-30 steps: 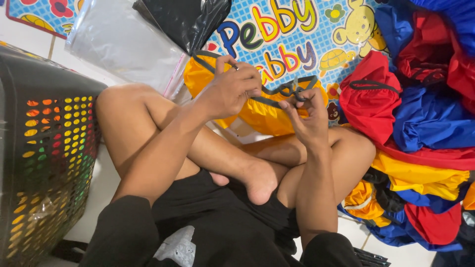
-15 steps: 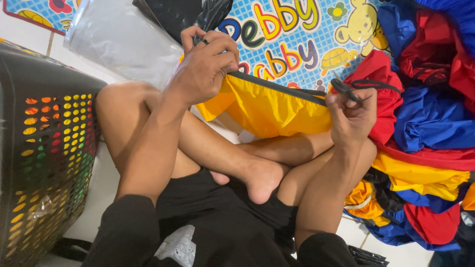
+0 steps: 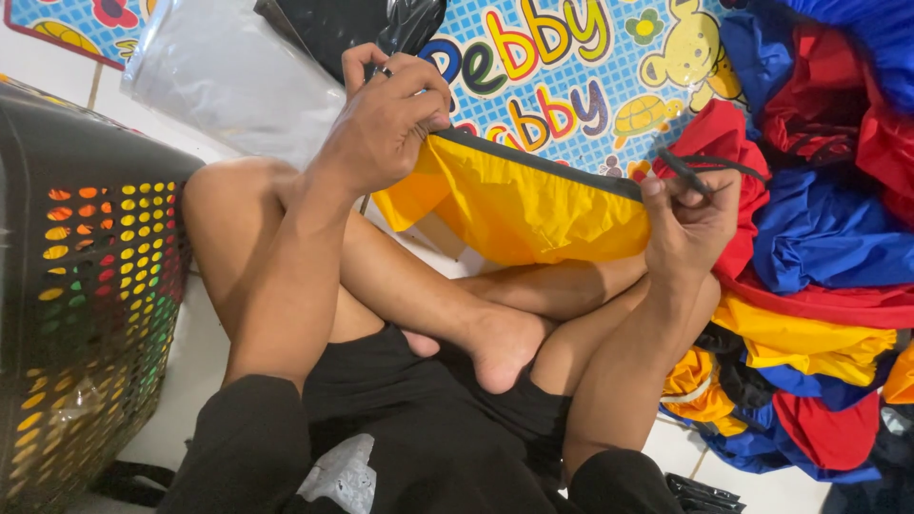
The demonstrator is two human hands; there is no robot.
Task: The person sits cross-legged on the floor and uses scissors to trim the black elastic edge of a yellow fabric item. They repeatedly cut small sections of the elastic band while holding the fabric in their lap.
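The person sits cross-legged on the floor and holds a yellow fabric bag (image 3: pixel 519 205) stretched between both hands above the crossed legs. The left hand (image 3: pixel 390 119) is closed on the bag's left upper corner, fingers curled over the black-trimmed top edge. The right hand (image 3: pixel 690 219) is closed on the right upper corner, pinching the edge together with a black drawstring (image 3: pixel 709 171) that loops out past the fingers. The bag hangs slack below the taut dark edge; whether anything is inside it cannot be told. At the left stands a black perforated laundry basket (image 3: pixel 81 314), and bright yellow, orange and green colours show through its holes, so something colourful lies in it. At the right lies a heap of red, blue and yellow fabric bags (image 3: pixel 819 247). Behind the hands are a colourful cartoon play mat (image 3: pixel 571 67), a clear plastic bag (image 3: pixel 224 81) and a black plastic bag (image 3: pixel 333 24).
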